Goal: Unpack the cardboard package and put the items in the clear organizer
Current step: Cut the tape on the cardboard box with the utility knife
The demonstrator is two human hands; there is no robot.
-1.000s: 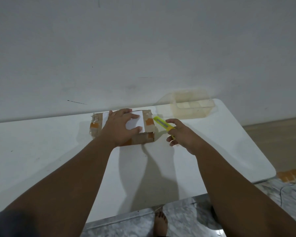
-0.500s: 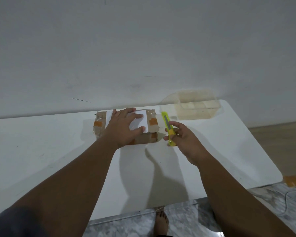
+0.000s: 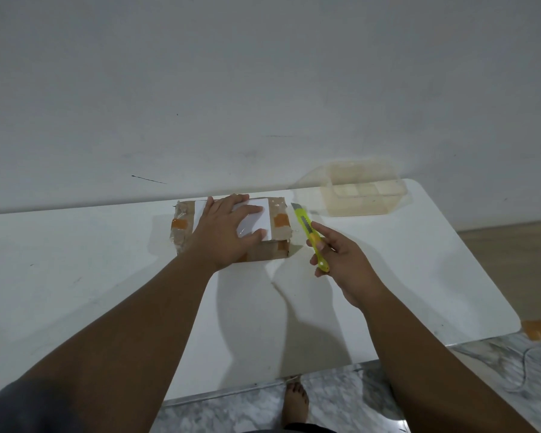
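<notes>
Cardboard package [image 3: 264, 254] | left hand [image 3: 225, 232] still flat atop | right hand [image 3: 347, 264] pinches yellow cutter [image 3: 308, 228], blade now showing

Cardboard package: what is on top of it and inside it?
On top: a white label, orange tape patches and the left hand resting flat. The package is taped shut, so its contents cannot be seen.

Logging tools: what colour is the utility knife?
The knife is bright yellow-green; head view.

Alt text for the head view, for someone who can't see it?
The left hand presses flat on a taped cardboard package on a white table, while the right hand holds a yellow utility knife beside it. A clear organizer sits farther right.
</notes>
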